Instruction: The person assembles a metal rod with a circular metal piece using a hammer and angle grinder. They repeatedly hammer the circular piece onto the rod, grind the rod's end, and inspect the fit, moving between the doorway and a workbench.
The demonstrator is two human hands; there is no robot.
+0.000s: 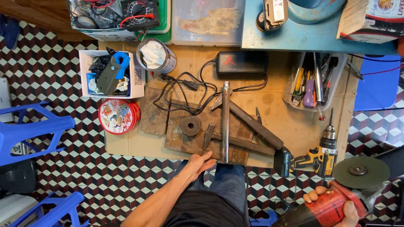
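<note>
Grinder low on the right, red body gripped in the right hand, fingers wrapped round it, its grey-green disc pointing up and away, out past the cardboard's right edge over the tiled floor. Over to the left hand: it lies flat and open, holding nothing, fingertips touching the near edge of the wooden board. Just beside those fingertips, to their right, stands the near end of the metal tube. The tube's long axis runs straight away from the person, from that near end up toward the black charger. So the left hand is the nearer one by far; the grinder sits well apart, off to the right, with the yellow drill lying between it and the tube. A rusty bar crosses under the tube on a slant, and a round metal washer rests on the board to the left.
</note>
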